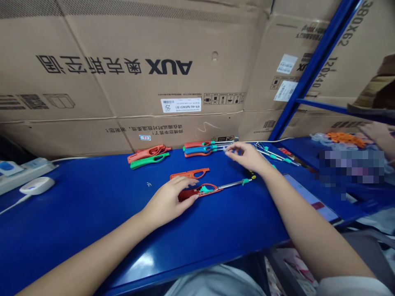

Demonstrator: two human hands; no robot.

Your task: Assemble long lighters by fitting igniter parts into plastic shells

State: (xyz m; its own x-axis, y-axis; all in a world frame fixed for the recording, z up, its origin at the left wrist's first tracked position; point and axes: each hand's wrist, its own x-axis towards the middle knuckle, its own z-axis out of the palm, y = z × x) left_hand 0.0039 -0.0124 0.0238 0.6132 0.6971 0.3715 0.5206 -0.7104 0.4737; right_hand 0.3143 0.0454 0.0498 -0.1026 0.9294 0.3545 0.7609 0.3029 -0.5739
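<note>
My left hand [168, 199] is curled round the handle end of an opened red gas lighter [212, 190], thumb on the near side and fingers on the far side. A green trigger shows in its handle, and a metal tube with a green piece points right. Just behind lies a loose orange-red handle shell [200, 173]. My right hand [245, 156] hovers above the table by the assembled lighters, fingertips pinched together. Something small and pale may be between them, too small to make out. Those lighters include a blue lighter [199, 151] and a red lighter [197, 144].
Red shells [148, 153] and a green shell [148, 161] lie at the back left. Metal tubes [274, 155] lie right of my right hand, near a phone-like screen [308, 197]. A power strip [27, 172] sits far left. Cardboard [123, 94] stands behind; another person's hand [378, 133] is at right.
</note>
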